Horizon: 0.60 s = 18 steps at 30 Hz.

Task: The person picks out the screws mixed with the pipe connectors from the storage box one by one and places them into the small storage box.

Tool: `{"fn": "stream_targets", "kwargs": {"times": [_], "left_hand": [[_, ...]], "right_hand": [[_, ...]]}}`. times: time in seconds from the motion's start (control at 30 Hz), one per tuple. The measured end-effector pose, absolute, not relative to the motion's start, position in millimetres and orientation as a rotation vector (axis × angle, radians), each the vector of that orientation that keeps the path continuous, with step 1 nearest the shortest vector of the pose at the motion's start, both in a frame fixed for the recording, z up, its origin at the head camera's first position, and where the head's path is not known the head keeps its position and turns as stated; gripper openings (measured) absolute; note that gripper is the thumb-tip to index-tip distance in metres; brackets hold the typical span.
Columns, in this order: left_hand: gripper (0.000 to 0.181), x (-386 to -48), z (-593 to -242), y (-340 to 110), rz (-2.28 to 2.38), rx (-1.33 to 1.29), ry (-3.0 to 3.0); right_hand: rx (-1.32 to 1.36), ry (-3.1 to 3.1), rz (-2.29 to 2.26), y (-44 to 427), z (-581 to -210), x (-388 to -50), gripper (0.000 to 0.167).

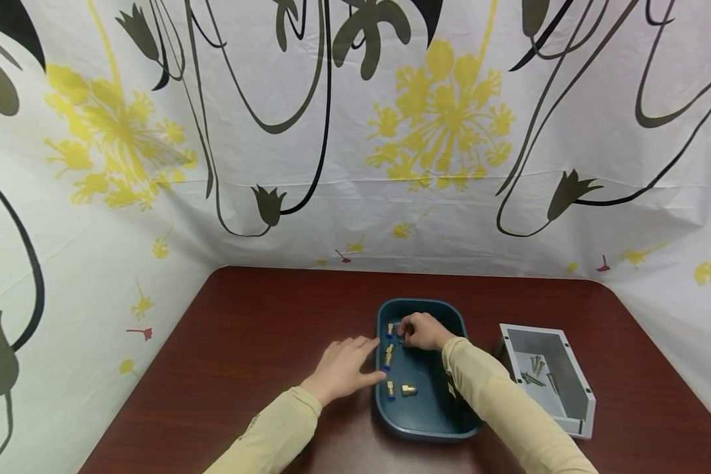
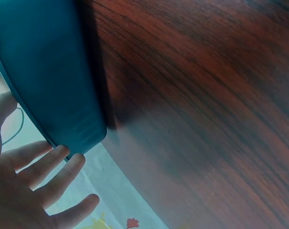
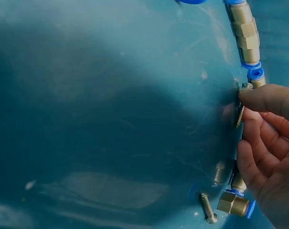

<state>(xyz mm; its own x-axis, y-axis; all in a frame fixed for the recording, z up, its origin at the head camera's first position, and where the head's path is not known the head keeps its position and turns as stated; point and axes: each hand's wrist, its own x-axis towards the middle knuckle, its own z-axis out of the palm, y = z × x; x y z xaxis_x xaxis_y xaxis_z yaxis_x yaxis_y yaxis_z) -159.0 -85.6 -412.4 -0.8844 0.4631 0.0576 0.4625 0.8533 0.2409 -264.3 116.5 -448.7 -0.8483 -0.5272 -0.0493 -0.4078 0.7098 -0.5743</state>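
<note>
A dark teal tray (image 1: 429, 431) holds several brass pneumatic fittings (image 1: 388, 356) with blue ends. In the right wrist view, my right hand (image 3: 273, 143) pinches a screw (image 3: 240, 116) between thumb and forefinger, by the tray's wall. One more screw (image 3: 207, 208) lies near an angled brass fitting (image 3: 234, 204), and a straight fitting (image 3: 246, 33) lies beyond the thumb. At the tray's left rim is my left hand (image 1: 346, 370), its fingers spread; in the left wrist view its fingertips (image 2: 61, 151) are at the rim.
To the tray's right stands a grey open box (image 1: 579, 378) with several screws (image 1: 533, 380) inside. Both stand on a dark red-brown wooden table (image 1: 272, 322). A white cloth (image 1: 355, 151) with printed flowers hangs behind the table.
</note>
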Motion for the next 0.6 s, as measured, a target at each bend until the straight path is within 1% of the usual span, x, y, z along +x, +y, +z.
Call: {"fn": "stream_targets", "kwargs": {"times": [0.6], "left_hand": [[0.062,-158.8,-412.6,-85.5,0.378,0.757,3.029]], "right_hand": [[-0.834,2.669,-0.841,118.3,-450.4,-259.0,0.011]]}}
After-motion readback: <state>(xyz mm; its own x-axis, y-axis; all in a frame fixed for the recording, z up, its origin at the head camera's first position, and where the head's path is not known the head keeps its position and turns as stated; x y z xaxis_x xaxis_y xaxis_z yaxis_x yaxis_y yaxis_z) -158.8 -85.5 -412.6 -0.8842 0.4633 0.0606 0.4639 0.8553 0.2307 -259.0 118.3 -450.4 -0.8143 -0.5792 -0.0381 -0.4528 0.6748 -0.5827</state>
